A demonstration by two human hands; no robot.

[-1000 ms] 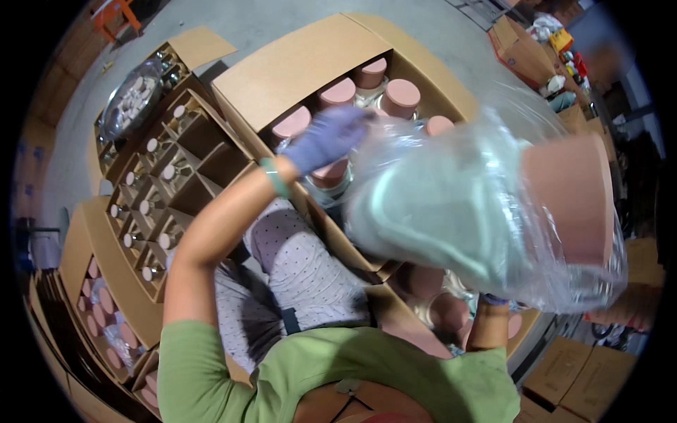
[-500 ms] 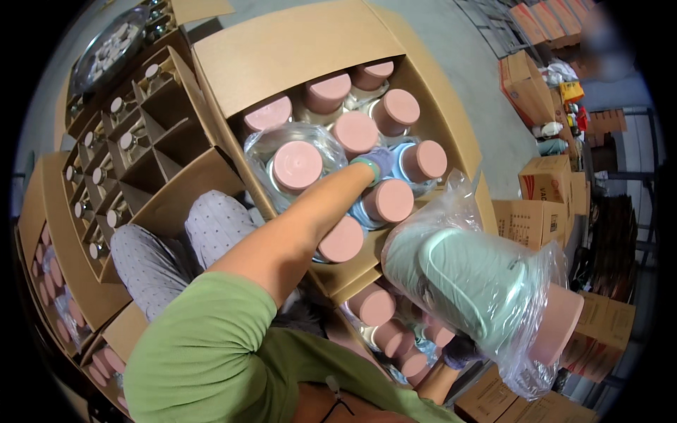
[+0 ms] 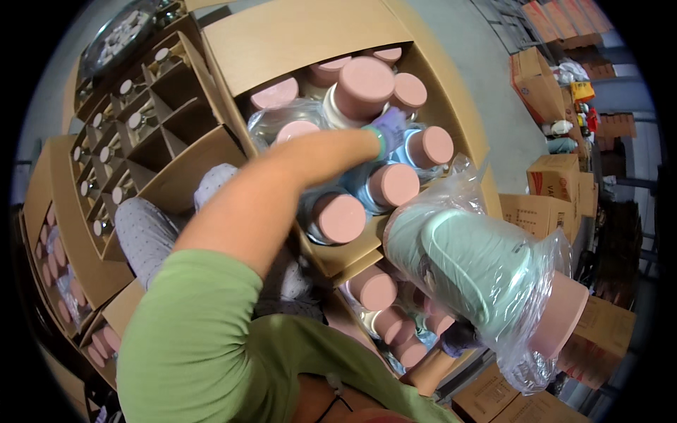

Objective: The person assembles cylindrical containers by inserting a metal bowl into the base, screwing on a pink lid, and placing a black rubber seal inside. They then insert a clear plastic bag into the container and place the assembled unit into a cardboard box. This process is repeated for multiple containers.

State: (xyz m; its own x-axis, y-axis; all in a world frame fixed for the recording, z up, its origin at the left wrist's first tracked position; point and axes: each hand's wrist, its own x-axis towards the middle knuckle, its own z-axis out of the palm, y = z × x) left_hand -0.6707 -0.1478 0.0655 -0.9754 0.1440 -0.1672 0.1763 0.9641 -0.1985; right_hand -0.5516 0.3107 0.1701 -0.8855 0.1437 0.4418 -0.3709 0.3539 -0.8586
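My left hand point(image 3: 390, 130), in a purple glove, reaches into the large open cardboard box point(image 3: 303, 28). It is closed at the side of a white thermos jug point(image 3: 340, 108) with a pink lid, which stands higher than its neighbours. Its fingertips are partly hidden. Blue thermos jugs point(image 3: 364, 189) with the same pink lids stand close by. My right hand point(image 3: 458, 337), in a dark purple glove, is low on the right. It supports a mint-green thermos jug point(image 3: 472, 264), which lies tilted in a clear plastic bag; the fingers are mostly behind it.
A divided carton point(image 3: 180, 88) of glass bottles stands at the left, with a metal bowl point(image 3: 120, 35) of small pale pieces beyond it. Another box point(image 3: 374, 285) of pink-lidded jugs lies below the large box. Stacked cartons point(image 3: 557, 176) line the right side.
The white thermos jug has risen and shifted slightly forward with my left hand at it. My right hand and the bagged green jug have hardly moved. The whole view has shifted slightly.
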